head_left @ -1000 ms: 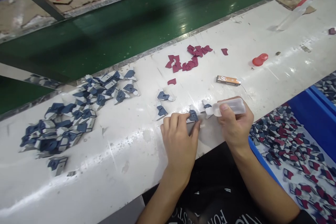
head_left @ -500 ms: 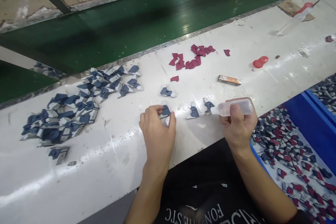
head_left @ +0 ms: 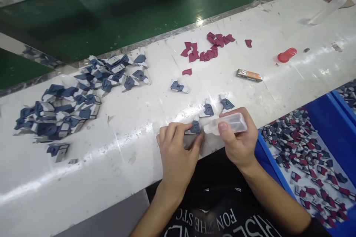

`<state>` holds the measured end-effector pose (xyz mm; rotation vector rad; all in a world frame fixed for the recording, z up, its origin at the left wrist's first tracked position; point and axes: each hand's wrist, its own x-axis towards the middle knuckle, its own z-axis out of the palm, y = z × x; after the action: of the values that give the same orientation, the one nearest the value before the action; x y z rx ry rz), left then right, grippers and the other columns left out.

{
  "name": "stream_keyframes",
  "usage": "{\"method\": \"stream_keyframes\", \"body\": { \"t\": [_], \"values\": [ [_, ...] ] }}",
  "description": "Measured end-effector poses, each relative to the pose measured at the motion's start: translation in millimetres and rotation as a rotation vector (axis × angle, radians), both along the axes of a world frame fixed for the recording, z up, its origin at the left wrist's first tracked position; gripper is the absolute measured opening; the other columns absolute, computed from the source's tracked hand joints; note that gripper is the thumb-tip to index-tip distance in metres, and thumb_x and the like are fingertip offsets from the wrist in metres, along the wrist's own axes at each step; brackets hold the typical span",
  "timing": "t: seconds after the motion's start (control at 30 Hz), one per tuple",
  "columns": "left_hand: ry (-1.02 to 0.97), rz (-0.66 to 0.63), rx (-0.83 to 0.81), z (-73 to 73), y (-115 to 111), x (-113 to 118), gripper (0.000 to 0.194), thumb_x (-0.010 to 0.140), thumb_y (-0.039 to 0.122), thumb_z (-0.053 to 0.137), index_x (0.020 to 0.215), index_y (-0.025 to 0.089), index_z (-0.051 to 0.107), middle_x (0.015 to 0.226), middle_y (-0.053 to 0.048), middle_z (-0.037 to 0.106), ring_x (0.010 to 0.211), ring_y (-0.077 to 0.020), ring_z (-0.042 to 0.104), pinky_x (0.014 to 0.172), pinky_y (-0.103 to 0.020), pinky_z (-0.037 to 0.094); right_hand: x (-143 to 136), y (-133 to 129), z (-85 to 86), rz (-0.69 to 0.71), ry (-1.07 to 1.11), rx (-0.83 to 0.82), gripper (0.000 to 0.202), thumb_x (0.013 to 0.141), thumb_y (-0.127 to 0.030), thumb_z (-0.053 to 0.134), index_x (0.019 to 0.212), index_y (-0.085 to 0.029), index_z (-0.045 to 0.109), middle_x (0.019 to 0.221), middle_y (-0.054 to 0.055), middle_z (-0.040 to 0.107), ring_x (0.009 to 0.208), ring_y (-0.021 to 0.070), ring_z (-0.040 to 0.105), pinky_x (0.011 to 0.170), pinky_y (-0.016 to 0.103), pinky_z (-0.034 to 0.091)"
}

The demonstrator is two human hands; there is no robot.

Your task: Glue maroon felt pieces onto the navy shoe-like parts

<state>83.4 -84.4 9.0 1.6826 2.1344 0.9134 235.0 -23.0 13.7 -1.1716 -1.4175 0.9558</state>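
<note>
Between the thumb and fingers of my left hand (head_left: 179, 152) is a small blue-and-white plastic part (head_left: 195, 126), held at the near side of the white tabletop. My right hand (head_left: 241, 139) grips a translucent squeeze bottle (head_left: 230, 123), lying nearly level, its nozzle pointing left at that part. Whether the tip touches it I cannot tell. Just beyond the hands lie two similar blue-and-white parts (head_left: 208, 109), and another single part (head_left: 178, 86) sits farther off to the left.
A heap of blue-and-white parts (head_left: 66, 114) covers the left. Dark red pieces (head_left: 191, 52) lie scattered at the back. An orange-labelled box (head_left: 249, 75), a red cap (head_left: 287, 55) and another bottle (head_left: 330, 7) are rightward. A blue bin (head_left: 275, 155) of parts stands at lower right.
My left hand has moved right and nearer my body with its part. The bottle in my right hand has swung left, away from the far part and over to the held one.
</note>
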Motion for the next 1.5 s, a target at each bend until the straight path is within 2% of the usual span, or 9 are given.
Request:
{"method": "stream_keyframes", "body": {
  "t": [0.47, 0.8, 1.1, 1.5],
  "values": [
    [-0.049, 0.01, 0.009, -1.7, -2, 1, 0.02, 0.093, 0.029, 0.082, 0.106, 0.025, 0.067, 0.101, 0.001, 0.069, 0.102, -0.0221, 0.055, 0.092, -0.04, 0.042, -5, -1, -6.5, 0.055, -0.044, -0.013, 0.016, 0.096, -0.032, 0.08, 0.099, -0.026, 0.065, 0.077, -0.003, 0.065, 0.06, 0.0139, 0.058, 0.047, 0.023, 0.045],
    [-0.081, 0.022, -0.011, -2.5, -2, 1, 0.022, 0.091, 0.025, 0.083, 0.107, 0.027, 0.068, 0.101, 0.002, 0.069, 0.102, -0.0227, 0.054, 0.091, -0.041, 0.04, 1, 1, 4.5, 0.097, -0.171, 0.067, 0.013, 0.097, -0.03, 0.077, 0.096, -0.024, 0.065, 0.073, -0.005, 0.062, 0.056, 0.012, 0.055, 0.045, 0.022, 0.043],
    [-0.072, 0.02, 0.012, -2.3, -3, 1, 0.021, 0.093, 0.027, 0.083, 0.106, 0.027, 0.067, 0.1, 0.002, 0.069, 0.101, -0.0231, 0.054, 0.089, -0.041, 0.04, 13, 4, 8.9, 0.062, -0.248, 0.094, 0.014, 0.095, -0.03, 0.078, 0.093, -0.024, 0.066, 0.072, -0.004, 0.065, 0.055, 0.0133, 0.056, 0.045, 0.024, 0.044],
    [-0.052, -0.002, 0.047, -2.3, -2, 0, 0.02, 0.094, 0.027, 0.082, 0.108, 0.026, 0.068, 0.1, 0.002, 0.07, 0.101, -0.0219, 0.053, 0.089, -0.04, 0.041, 2, 16, 2.3, -0.013, -0.205, 0.097, 0.018, 0.097, -0.03, 0.076, 0.088, -0.023, 0.063, 0.071, -0.005, 0.062, 0.057, 0.0124, 0.056, 0.048, 0.023, 0.045]
  ]
}}
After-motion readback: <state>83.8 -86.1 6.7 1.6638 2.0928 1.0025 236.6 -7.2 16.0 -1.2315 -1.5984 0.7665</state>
